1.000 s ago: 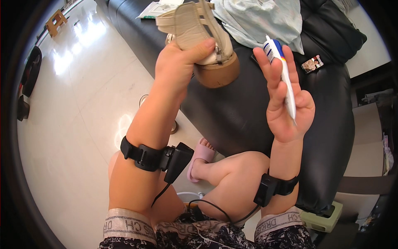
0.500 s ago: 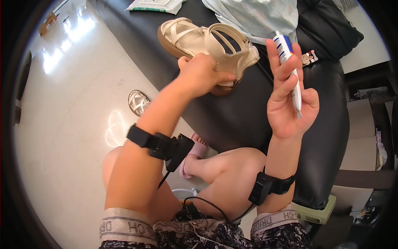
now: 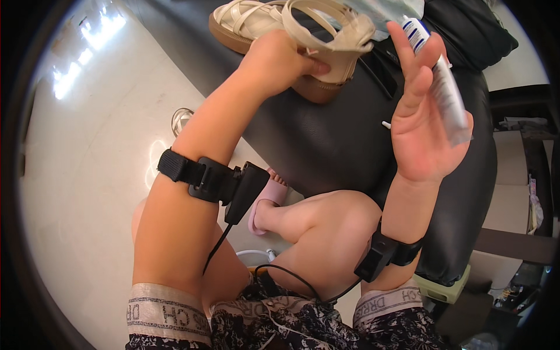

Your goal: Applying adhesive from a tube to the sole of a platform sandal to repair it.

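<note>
My left hand [image 3: 274,61] grips a cream strappy sandal [image 3: 338,41] with a brown sole at the heel end, holding it over a black padded couch [image 3: 315,146]; its toe points left. My right hand [image 3: 426,128] is palm up, holding a white tube [image 3: 450,108] with blue markings among its fingers; the tube is blurred. A small white piece, possibly a cap [image 3: 386,125], lies just left of that hand. A dark phone-like slab [image 3: 382,79] rests on the couch between both hands, under the sandal's heel side.
Another strappy sandal [image 3: 179,121] is on the pale floor [image 3: 81,192] left of the couch. My bent legs and pink slipper [image 3: 265,201] are below. Light fabric [image 3: 402,9] lies at the couch's back. A greenish box [image 3: 449,283] and shelving [image 3: 519,125] stand at right.
The sandal in my left hand has turned from heel-down upright to toe-left and is now farther up. My right hand with the tube has risen and shifted rightward.
</note>
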{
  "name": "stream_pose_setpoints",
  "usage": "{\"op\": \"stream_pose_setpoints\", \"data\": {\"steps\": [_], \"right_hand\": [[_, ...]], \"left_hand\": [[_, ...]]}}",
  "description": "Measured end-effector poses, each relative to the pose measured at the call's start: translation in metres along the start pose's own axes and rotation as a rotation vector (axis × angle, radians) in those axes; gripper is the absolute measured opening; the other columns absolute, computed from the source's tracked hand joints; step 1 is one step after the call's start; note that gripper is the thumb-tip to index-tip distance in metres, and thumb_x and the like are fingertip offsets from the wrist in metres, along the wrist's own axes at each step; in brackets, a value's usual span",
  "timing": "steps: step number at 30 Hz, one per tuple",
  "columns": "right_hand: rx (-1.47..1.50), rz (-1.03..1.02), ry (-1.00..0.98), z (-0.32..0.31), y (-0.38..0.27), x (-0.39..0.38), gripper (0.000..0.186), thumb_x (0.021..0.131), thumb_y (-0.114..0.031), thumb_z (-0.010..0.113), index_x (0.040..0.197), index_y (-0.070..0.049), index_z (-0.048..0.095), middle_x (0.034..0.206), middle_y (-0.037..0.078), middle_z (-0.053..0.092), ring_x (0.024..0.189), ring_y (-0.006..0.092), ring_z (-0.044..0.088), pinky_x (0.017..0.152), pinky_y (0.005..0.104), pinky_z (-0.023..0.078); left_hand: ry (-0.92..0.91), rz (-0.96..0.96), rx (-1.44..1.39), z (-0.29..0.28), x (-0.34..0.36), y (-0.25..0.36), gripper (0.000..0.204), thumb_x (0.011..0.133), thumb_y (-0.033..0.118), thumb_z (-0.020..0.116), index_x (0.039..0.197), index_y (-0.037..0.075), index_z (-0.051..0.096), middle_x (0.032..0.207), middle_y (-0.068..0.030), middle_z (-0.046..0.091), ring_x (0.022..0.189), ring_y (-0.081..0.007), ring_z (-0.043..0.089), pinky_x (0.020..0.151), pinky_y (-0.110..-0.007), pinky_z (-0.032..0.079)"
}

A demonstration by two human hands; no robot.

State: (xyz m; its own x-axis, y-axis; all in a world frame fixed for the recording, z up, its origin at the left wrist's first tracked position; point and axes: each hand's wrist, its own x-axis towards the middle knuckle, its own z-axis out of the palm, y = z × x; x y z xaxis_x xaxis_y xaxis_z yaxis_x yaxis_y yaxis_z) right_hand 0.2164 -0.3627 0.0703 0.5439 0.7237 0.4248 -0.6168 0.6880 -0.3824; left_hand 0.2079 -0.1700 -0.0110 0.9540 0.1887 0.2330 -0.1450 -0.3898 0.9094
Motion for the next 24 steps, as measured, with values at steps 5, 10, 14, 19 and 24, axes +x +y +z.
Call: {"op": "stream_pose_setpoints", "data": {"steps": [5,10,14,19,24], "right_hand": [[0.086,-0.025,0.039,0.005,-0.005,-0.004,0.06,0.095,-0.027,0.03,0.137,0.011,0.01,0.148,0.027,0.001,0.133,0.0299,0.03,0.106,0.0475,0.036],[0.13,-0.018,-0.04,0.005,-0.003,-0.002,0.053,0.095,-0.015,0.031,0.139,0.006,0.014,0.149,0.017,-0.012,0.127,0.0278,0.04,0.101,0.0421,0.043],[0.071,0.047,-0.058,0.012,-0.005,-0.005,0.067,0.085,0.008,0.04,0.142,-0.001,0.006,0.15,0.01,-0.014,0.123,0.0215,0.046,0.094,0.035,0.049],[-0.097,0.057,-0.011,0.017,-0.003,-0.009,0.081,0.083,0.013,0.049,0.145,-0.02,0.01,0.151,0.009,0.006,0.11,0.0149,0.055,0.088,0.0296,0.052],[-0.214,0.017,0.093,0.014,0.001,-0.013,0.062,0.088,-0.01,0.058,0.141,-0.019,0.028,0.131,0.008,0.043,0.09,0.0119,0.058,0.076,0.0254,0.051]], "left_hand": [[0.012,-0.027,-0.359,-0.008,0.004,0.013,0.032,0.07,0.022,0.077,0.088,-0.002,0.068,0.075,-0.0056,0.066,0.067,-0.0105,0.059,0.066,-0.026,0.046],[0.092,-0.021,-0.391,-0.015,0.008,0.019,0.028,0.07,0.022,0.076,0.086,-0.001,0.07,0.074,-0.0052,0.066,0.067,-0.0111,0.059,0.066,-0.027,0.047],[0.132,-0.062,-0.458,-0.022,0.012,0.018,0.028,0.069,0.023,0.077,0.084,0.0,0.07,0.073,-0.0053,0.066,0.067,-0.0112,0.06,0.066,-0.026,0.047],[0.099,-0.131,-0.449,-0.033,0.008,0.031,0.03,0.075,0.022,0.073,0.09,-0.004,0.068,0.085,-0.0082,0.067,0.081,-0.0127,0.06,0.077,-0.024,0.043],[0.112,-0.134,-0.558,-0.035,0.014,0.028,0.03,0.075,0.023,0.072,0.089,-0.003,0.068,0.085,-0.0081,0.067,0.081,-0.0124,0.059,0.079,-0.024,0.042]]}}
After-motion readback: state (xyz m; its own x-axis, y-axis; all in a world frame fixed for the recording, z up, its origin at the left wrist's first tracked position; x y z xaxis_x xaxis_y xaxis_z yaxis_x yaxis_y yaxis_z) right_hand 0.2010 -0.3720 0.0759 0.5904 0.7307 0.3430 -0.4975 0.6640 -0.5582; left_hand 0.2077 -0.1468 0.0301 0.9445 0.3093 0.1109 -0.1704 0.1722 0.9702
